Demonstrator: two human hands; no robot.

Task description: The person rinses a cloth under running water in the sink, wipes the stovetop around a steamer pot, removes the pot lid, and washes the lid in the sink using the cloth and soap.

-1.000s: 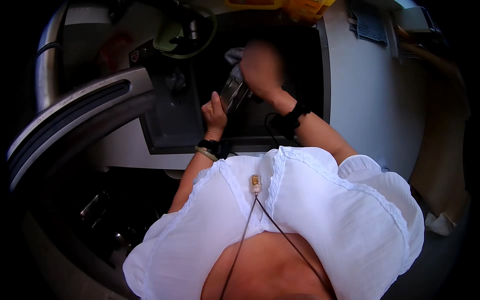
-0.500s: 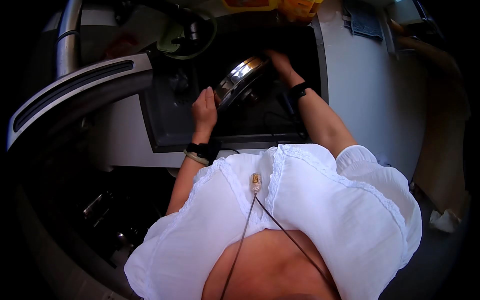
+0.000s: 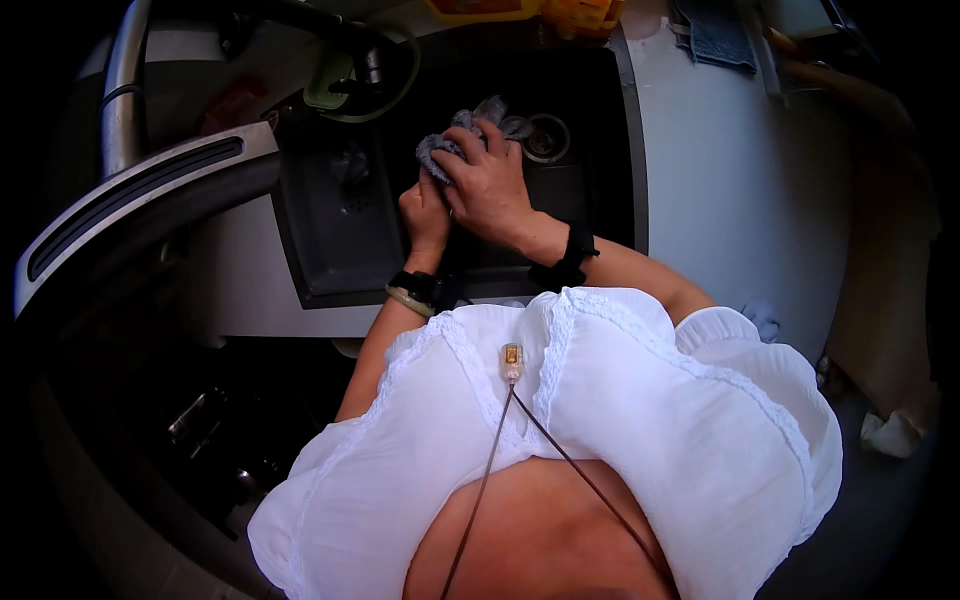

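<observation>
My right hand (image 3: 490, 190) presses a bunched grey cloth (image 3: 440, 150) over the dark sink, its fingers curled on the cloth. Close beside it, my left hand (image 3: 426, 215) is closed below the cloth, the thumb raised toward it. What the left fingers grip is hidden by the cloth, the right hand and the dark. A small shiny patch (image 3: 490, 108) shows past the cloth, too unclear to name. Both hands are inside the sink (image 3: 340, 240) area, left of a round drain (image 3: 547, 138).
A chrome pipe (image 3: 125, 110) and a long metal-edged bar (image 3: 150, 190) stand at the left. At the sink's back left is a green-rimmed container (image 3: 385, 112). Yellow containers (image 3: 580, 15) are behind the sink. A blue-grey folded cloth (image 3: 718, 38) lies on the right counter (image 3: 720, 180).
The round shiny metal piece, like a lid or pan, held between both hands is no longer clearly visible. My right hand has moved left beside my left hand and now holds the grey cloth.
</observation>
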